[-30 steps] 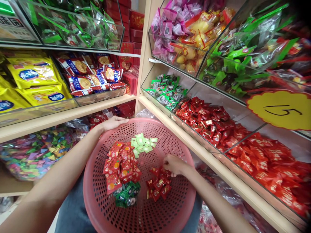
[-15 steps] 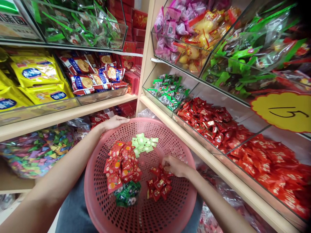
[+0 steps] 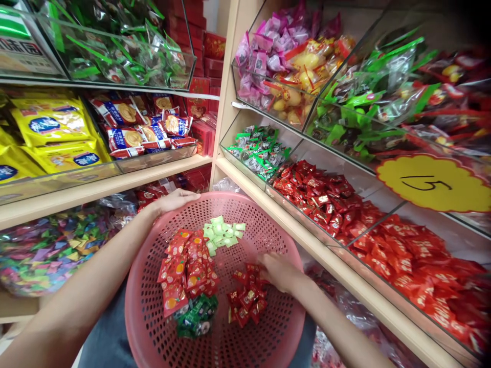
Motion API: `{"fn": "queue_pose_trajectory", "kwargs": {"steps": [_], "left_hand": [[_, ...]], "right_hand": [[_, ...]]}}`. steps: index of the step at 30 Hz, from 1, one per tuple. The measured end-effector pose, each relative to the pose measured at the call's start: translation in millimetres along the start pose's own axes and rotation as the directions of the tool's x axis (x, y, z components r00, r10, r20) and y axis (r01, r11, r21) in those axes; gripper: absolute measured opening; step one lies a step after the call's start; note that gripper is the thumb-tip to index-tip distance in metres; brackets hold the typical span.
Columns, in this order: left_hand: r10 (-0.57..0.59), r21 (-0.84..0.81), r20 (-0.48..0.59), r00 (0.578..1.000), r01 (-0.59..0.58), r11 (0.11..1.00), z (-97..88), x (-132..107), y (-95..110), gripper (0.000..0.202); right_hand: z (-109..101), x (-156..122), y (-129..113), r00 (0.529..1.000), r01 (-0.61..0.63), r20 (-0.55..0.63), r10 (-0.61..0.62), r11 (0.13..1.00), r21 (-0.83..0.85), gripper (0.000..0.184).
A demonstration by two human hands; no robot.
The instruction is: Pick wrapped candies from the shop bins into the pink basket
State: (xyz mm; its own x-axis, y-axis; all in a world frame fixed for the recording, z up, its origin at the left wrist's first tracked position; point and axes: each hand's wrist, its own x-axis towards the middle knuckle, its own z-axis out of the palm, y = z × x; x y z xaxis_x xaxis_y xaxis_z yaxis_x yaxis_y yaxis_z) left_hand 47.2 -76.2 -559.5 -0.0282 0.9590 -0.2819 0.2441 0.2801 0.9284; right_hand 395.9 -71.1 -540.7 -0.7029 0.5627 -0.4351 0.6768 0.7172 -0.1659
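Observation:
A pink perforated plastic basket [image 3: 134,306] rests across my legs. My left hand [image 3: 176,200] grips its far left rim, fingers lying along the edge. Inside, my right hand [image 3: 282,272] is at the upper right of a small pile of dark red wrapped candies [image 3: 247,296]; its fingers point down, blurred and partly hidden, so I cannot see whether they hold a candy. Left of that pile lie larger red packets with orange fruit prints [image 3: 187,266]. Green wrapped candies [image 3: 197,317] sit just below those, and small pale green packets [image 3: 222,234] lie near the far side.
Wooden shelves with clear bins meet in a corner ahead. The right shelf's edge [image 3: 291,217] runs close to the basket, below bins of red candies [image 3: 322,199] and green-silver candies [image 3: 261,151]. Yellow packets [image 3: 57,128] fill the left shelf. A yellow tag [image 3: 429,183] reads 15.
The view has shifted slightly, so the shelves and basket appear a little lower and further left. My right hand has moved slightly at the dark red pile; my left hand keeps the rim.

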Motion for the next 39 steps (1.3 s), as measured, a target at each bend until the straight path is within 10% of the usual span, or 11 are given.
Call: {"fn": "queue_pose_trajectory", "kwargs": {"steps": [3, 8, 10, 16, 39], "left_hand": [[-0.007, 0.012, -0.008, 1.0, 0.007, 1.0, -1.1, 0.2, -0.5, 0.047], [0.036, 0.026, -0.028, 0.999, -0.036, 0.999, -1.1, -0.2, -1.0, 0.046], [0.036, 0.021, -0.037, 0.999, -0.035, 0.999, 0.0, -1.4, 0.4, 0.046], [0.032, -0.063, 0.009, 0.999, -0.032, 0.997, 2.8, -4.7, 6.4, 0.044], [0.017, 0.002, -0.012, 1.0, -0.017, 1.0, -1.7, -2.5, 1.0, 0.051]], "right_hand": [[-41.2, -6.5, 6.7, 0.947, 0.108, -0.315, -0.068, 0.988, 0.112, 0.017], [-113.6, 1.5, 49.9, 0.562, 0.188, -0.826, -0.042, 0.979, 0.078, 0.021], [-127.7, 15.2, 69.1, 0.494, 0.109, -0.868, -0.047, 0.994, 0.008, 0.03], [-123.7, 57.0, 86.9, 0.519, -0.09, -0.855, 0.008, 0.995, -0.046, 0.058], [-116.8, 53.3, 82.8, 0.478, -0.051, -0.873, 0.098, 0.995, 0.084, 0.027]]}}
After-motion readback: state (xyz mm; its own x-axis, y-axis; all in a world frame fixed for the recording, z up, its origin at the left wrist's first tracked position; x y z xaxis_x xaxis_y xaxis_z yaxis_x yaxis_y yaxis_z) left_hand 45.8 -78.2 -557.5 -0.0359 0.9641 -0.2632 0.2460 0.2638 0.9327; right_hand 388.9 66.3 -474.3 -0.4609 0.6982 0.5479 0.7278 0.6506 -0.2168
